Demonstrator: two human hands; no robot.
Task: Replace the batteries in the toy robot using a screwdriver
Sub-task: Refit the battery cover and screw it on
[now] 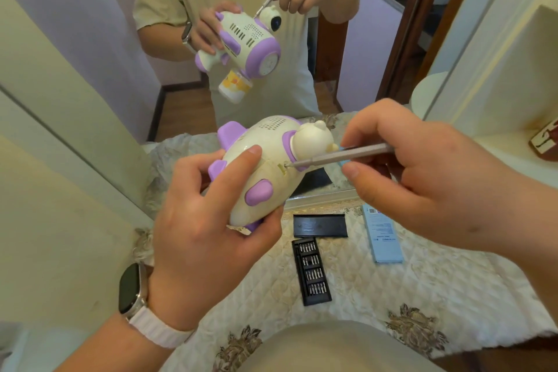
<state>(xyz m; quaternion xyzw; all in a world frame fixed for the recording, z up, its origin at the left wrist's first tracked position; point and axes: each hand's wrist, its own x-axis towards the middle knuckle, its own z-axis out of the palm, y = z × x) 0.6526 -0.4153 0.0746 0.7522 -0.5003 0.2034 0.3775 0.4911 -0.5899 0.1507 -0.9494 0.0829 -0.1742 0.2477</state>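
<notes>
The left hand (208, 220) grips the toy (265, 172) from below; the right hand (422, 178) pinches a screwdriver (341, 157), its tip touching the toy's side between both hands.

Cream quilted cloth (392, 296) with brown flower motifs, serving as the work surface.
A black rectangular plastic tray (312, 272) holding four rows of metal screwdriver bits lies lengthwise near the centre. Just beyond its far end, and apart from it, a flat black rectangular lid (320, 225) lies crosswise. To the right of both lies a long pale-blue cardboard box (383, 238), its far end hidden.
</notes>
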